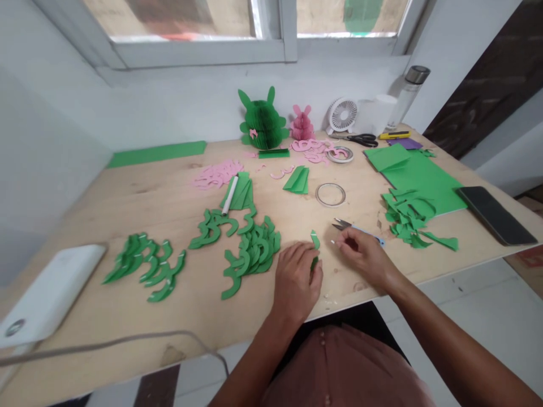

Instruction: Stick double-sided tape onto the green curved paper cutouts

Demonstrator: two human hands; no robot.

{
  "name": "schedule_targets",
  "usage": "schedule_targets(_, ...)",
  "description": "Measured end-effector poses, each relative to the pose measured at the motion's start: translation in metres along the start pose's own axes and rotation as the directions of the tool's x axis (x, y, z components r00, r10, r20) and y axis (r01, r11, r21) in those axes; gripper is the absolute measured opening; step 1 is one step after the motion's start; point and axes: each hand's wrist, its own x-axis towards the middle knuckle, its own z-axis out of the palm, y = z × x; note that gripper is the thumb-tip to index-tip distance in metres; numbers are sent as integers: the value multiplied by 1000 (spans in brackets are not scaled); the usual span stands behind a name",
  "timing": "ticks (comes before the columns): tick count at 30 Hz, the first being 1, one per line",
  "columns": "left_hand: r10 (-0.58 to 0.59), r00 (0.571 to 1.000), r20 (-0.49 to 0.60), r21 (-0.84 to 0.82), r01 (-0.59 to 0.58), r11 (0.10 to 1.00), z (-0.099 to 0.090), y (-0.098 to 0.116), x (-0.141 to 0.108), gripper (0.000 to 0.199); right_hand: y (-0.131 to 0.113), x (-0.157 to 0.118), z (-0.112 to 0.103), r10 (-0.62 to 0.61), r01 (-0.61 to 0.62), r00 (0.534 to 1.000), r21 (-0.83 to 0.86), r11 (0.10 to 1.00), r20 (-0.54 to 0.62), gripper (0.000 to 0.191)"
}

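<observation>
My left hand [298,275] is closed on a curved green paper piece [314,239], whose tip with a white strip shows above the fingers. Just to the right, my right hand [360,254] pinches a tiny white strip [333,242] between thumb and finger. Small scissors [341,224] lie partly under the right hand, blades pointing left. Left of my left hand is a pile of curved green pieces [254,251]. Farther left, more curved pieces [159,265] carry white strips. A ring of tape [330,195] lies behind the scissors.
Green paper scraps [409,217] and a black phone [496,215] are at the right. Behind stand a green paper figure [265,124], a pink one [302,124] and a small fan [343,115]. A white device [51,291] and a cable [127,338] are at the left.
</observation>
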Motion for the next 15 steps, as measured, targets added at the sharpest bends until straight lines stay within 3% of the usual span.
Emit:
schedule_targets(4, 17, 1000, 10, 49, -18, 999, -10, 4, -7, 17, -6, -6, 5, -1, 0, 999, 33, 999, 46, 12)
schedule_targets(8, 0, 996, 86, 166, -15, 986, -19, 9, -17, 19, -8, -7, 5, 14, -18, 997, 47, 999, 75, 11)
schedule_targets(15, -7, 995, 103, 211, -15, 977, -13, 16, -26, 21, -13, -4, 6, 31, -31, 984, 0, 1000, 178, 10)
